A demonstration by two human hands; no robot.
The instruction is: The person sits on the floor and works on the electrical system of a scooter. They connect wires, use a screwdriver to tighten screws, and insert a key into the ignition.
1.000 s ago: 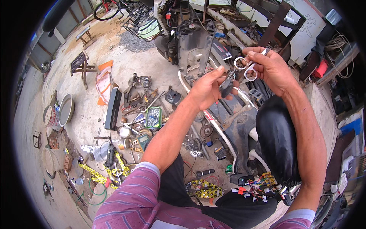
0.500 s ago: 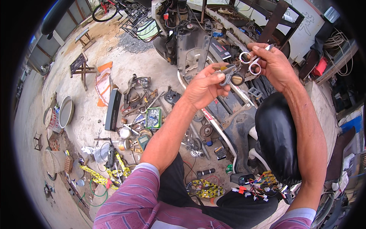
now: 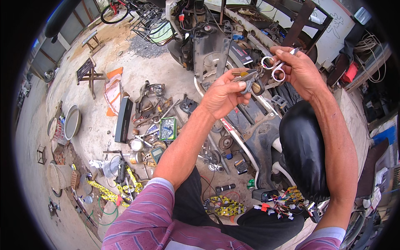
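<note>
My left hand (image 3: 223,95) is closed on a bunch of keys (image 3: 250,81) with a dark fob, its thumb pressed over it. Up and to the right, my right hand (image 3: 303,76) grips white-handled scissors (image 3: 278,74), whose two loops hang toward the keys and whose tip points up. Both hands are raised over the stripped grey scooter frame (image 3: 256,141). Whether the keys touch the scissors is hard to tell.
A black seat (image 3: 302,146) lies beside my right forearm, with a wiring bundle (image 3: 279,208) below. Tools, a green parts tray (image 3: 168,128) and a long black box (image 3: 123,120) lie left. A basin (image 3: 72,122), folding stool (image 3: 88,75) and bicycle (image 3: 114,12) are farther off.
My left hand has turned and lifted slightly, its thumb now over the keys, exposing the dark fob. My right hand has shifted a little rightward with the scissors. Little differs in the last half second.
</note>
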